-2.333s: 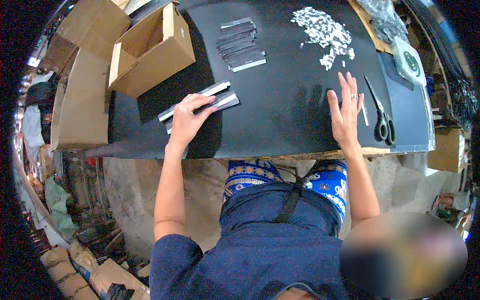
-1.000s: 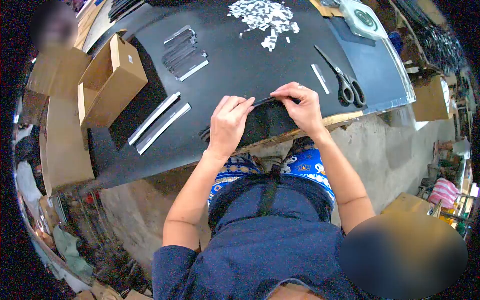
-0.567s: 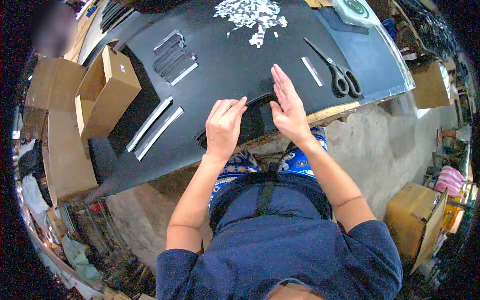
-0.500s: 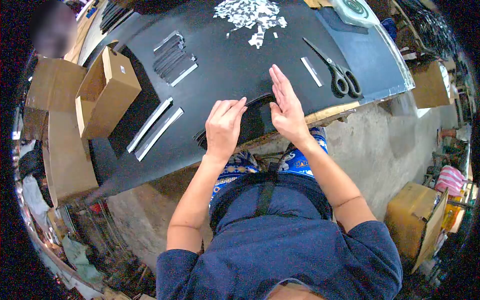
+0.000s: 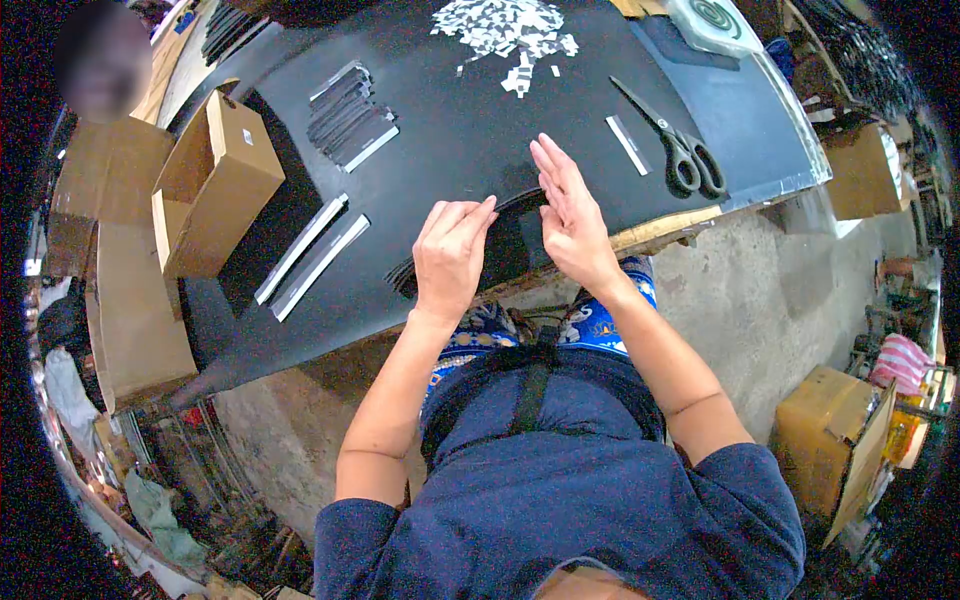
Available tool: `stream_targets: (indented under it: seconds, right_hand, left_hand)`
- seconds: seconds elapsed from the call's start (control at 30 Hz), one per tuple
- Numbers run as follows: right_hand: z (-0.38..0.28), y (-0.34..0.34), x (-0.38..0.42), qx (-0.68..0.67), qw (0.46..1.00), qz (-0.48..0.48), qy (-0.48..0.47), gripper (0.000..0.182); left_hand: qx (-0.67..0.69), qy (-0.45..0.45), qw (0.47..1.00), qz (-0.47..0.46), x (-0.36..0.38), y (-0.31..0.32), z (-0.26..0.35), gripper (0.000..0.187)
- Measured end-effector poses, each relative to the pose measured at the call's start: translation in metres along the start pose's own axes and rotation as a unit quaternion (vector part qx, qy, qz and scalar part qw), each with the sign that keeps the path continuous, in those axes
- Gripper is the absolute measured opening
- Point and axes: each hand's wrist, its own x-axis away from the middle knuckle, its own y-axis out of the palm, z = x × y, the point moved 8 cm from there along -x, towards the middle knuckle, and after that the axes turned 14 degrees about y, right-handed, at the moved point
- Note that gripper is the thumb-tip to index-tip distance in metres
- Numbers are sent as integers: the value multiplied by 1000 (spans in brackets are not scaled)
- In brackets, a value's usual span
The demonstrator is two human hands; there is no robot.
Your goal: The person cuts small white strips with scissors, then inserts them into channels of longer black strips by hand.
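Between my two hands a thin black strip [image 5: 517, 198] stretches over the front part of the black tabletop. The fingertips of my left hand [image 5: 450, 250] are pinched together on its left end. My right hand [image 5: 575, 215] is held on edge with fingers straight and together and the thumb apart; the strip's right end meets its palm, and the exact contact is hidden. Dark strips [image 5: 400, 278] lie partly under my left wrist. To the left are two black strips with white faces [image 5: 318, 268], and further back is a row of several similar strips [image 5: 350, 118].
Black-handled scissors [image 5: 685, 160] and a short white-faced strip [image 5: 628, 145] lie to the right. A heap of small white pieces [image 5: 505, 35] is at the back. An open cardboard box [image 5: 235, 185] stands at the left. The table's wooden edge [image 5: 660, 228] runs just before my body.
The fingers of my right hand have tipped slightly to the left. My left hand keeps its pinch almost in the same place, and the view has shifted a little.
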Motion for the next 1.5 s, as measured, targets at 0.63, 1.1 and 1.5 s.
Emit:
stream_targets:
  seconds: [0.63, 1.1, 1.5]
  right_hand:
    - [-28, -1, -5, 300, 933, 64, -188, 18]
    - [-31, -24, -9, 338, 915, 96, -198, 14]
    - [-40, -30, -9, 338, 915, 101, -195, 14]
  left_hand:
    - [-4, 19, 1000, 16, 1, 0, 3, 20]
    - [45, 28, 998, 16, -10, 0, -13, 22]
    - [68, 21, 997, 13, -13, 5, -12, 15]
